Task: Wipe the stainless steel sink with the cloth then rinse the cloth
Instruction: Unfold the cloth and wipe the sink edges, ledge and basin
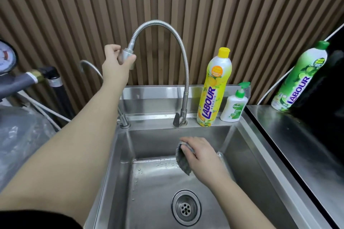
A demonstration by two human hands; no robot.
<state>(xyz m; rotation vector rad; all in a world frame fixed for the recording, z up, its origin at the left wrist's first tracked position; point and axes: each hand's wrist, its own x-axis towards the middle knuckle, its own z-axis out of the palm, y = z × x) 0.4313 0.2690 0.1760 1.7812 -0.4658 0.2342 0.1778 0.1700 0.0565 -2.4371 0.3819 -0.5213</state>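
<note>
The left hand (116,59) is closed around the spray head (128,55) of the bendy tap (167,29), held high and to the left of the basin; the right hand (200,154) presses the grey cloth (181,161) against the back wall of the sink (149,143), fingers clamped on it. Likely hazard: if water starts with the head aimed outside the rim, it would wet the left-hand surroundings (no flow is visible). Droplets dot the steel floor near the drain (186,208). Behind stand a yellow bottle (214,89), a small pump bottle (234,106) and a ribbed brown wall (242,15).
</note>
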